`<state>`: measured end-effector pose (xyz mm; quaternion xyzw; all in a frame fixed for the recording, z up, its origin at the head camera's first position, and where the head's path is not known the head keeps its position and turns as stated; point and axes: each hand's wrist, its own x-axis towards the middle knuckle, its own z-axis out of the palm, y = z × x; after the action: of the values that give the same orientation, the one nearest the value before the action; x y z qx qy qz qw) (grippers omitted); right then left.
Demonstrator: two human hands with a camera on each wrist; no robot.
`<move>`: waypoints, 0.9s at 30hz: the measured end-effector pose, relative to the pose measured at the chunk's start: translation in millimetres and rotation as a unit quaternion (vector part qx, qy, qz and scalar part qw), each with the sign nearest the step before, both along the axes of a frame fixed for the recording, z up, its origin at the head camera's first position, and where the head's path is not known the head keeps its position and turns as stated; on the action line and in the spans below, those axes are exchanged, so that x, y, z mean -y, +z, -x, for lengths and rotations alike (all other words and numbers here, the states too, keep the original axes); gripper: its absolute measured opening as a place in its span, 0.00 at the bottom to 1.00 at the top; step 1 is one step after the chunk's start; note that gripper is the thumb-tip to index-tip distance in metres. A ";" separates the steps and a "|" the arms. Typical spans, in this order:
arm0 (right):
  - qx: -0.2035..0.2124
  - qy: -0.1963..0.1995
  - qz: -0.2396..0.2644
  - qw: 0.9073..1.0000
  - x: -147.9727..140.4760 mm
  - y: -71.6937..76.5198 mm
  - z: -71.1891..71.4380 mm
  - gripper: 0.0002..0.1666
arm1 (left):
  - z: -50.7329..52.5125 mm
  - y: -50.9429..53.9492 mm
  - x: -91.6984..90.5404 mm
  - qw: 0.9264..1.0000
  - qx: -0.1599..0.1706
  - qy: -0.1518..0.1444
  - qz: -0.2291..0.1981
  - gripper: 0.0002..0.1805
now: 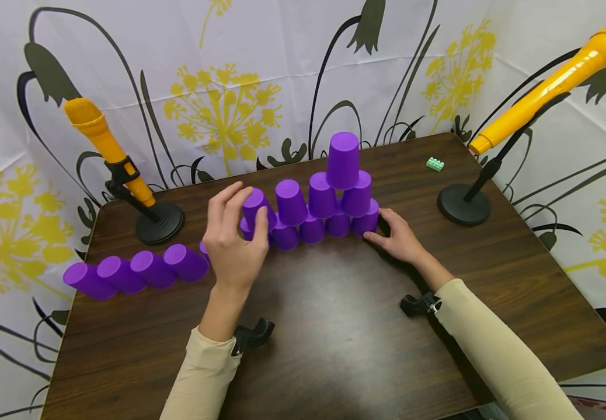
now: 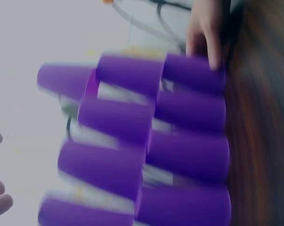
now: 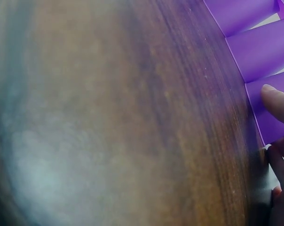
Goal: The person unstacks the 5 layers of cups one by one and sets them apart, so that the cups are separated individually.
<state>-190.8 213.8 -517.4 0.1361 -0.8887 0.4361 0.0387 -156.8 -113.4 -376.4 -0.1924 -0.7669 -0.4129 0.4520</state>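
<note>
Purple upside-down cups form a stacked wall in the head view, with a single top cup (image 1: 343, 160) at its right end. My right hand (image 1: 400, 238) holds the right end cup of the bottom row (image 1: 366, 218); in the right wrist view its thumb (image 3: 276, 101) lies on that cup's side. In front of the second row's left end cup (image 1: 253, 201) my left hand (image 1: 234, 245) is raised, thumb and fingers spread apart. The left wrist view shows the left fingertips (image 2: 0, 205) apart from the blurred cups.
More purple cups (image 1: 153, 268) stand in a line at the table's left. Yellow microphones on black stands, one left (image 1: 105, 140) and one right (image 1: 555, 87), flank the wooden table (image 1: 345, 338). A small green toy brick (image 1: 435, 164) lies at the back right.
</note>
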 end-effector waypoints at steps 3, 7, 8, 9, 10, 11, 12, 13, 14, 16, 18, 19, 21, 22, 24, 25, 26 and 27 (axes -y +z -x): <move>-0.005 -0.003 0.003 1.000 -0.4 0.2 -0.4 0.38 | 9.1 8.9 -30.3 0.998 0.008 -0.060 0.019 0.19; -0.013 -0.003 0.006 1.000 -0.4 -1.4 -0.2 0.37 | 23.7 13.5 -62.8 0.992 0.037 -0.106 0.053 0.25; -0.015 -0.002 0.005 1.000 -0.3 -1.8 0.1 0.37 | 27.4 13.9 -68.9 0.990 0.048 -0.118 0.064 0.27; -0.019 -0.001 0.005 1.000 0.0 -2.3 0.5 0.37 | 30.7 14.0 -74.3 0.987 0.061 -0.127 0.073 0.29; -0.020 -0.001 0.004 1.000 0.3 -2.6 0.8 0.37 | 33.9 14.1 -79.0 0.984 0.072 -0.138 0.082 0.31; -0.023 -0.002 0.003 1.000 0.6 -2.8 1.0 0.37 | 36.8 14.5 -83.3 0.981 0.083 -0.147 0.092 0.33; -0.024 -0.003 0.003 1.000 0.9 -2.6 1.0 0.37 | 39.3 14.9 -87.2 0.978 0.093 -0.157 0.100 0.35; -0.026 -0.003 0.003 1.000 1.2 -2.7 1.0 0.37 | 41.6 14.9 -90.5 0.976 0.100 -0.164 0.105 0.36; -0.030 -0.003 0.002 1.000 1.6 -2.7 1.0 0.37 | 43.6 15.1 -93.6 0.974 0.105 -0.169 0.108 0.37; -0.031 -0.005 0.002 0.999 2.0 -2.8 1.0 0.37 | 46.6 15.7 -98.4 0.973 0.109 -0.172 0.109 0.36; -0.032 -0.005 0.002 0.999 2.3 -3.0 0.8 0.37 | 48.7 15.5 -101.2 0.973 0.111 -0.173 0.106 0.34; -0.032 -0.005 0.001 0.999 2.3 -3.4 0.9 0.37 | 49.4 15.1 -102.1 0.973 0.112 -0.172 0.104 0.33; -0.030 -0.005 0.000 1.000 2.4 -4.0 1.1 0.38 | 50.3 14.0 -103.2 0.974 0.114 -0.168 0.101 0.31; -0.030 -0.005 0.000 1.000 2.3 -4.2 1.2 0.38 | 50.9 13.3 -103.6 0.974 0.116 -0.166 0.100 0.30; -0.031 -0.005 0.001 1.000 2.0 -4.7 1.5 0.38 | 52.1 11.8 -104.4 0.975 0.117 -0.160 0.100 0.29; -0.030 -0.006 0.001 1.000 1.8 -4.7 1.9 0.38 | 52.8 11.1 -104.7 0.975 0.118 -0.157 0.100 0.29; -0.030 -0.006 0.002 1.000 1.6 -4.9 2.1 0.38 | 53.4 10.3 -105.0 0.976 0.117 -0.154 0.100 0.29; -0.030 -0.006 0.002 1.000 1.4 -5.0 2.3 0.38 | 54.2 9.4 -105.3 0.977 0.116 -0.150 0.100 0.29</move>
<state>-193.1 212.4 -522.4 0.1440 -0.8870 0.4335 0.0680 -210.9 -8.1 -367.0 -0.3006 -0.8136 -0.4170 0.2716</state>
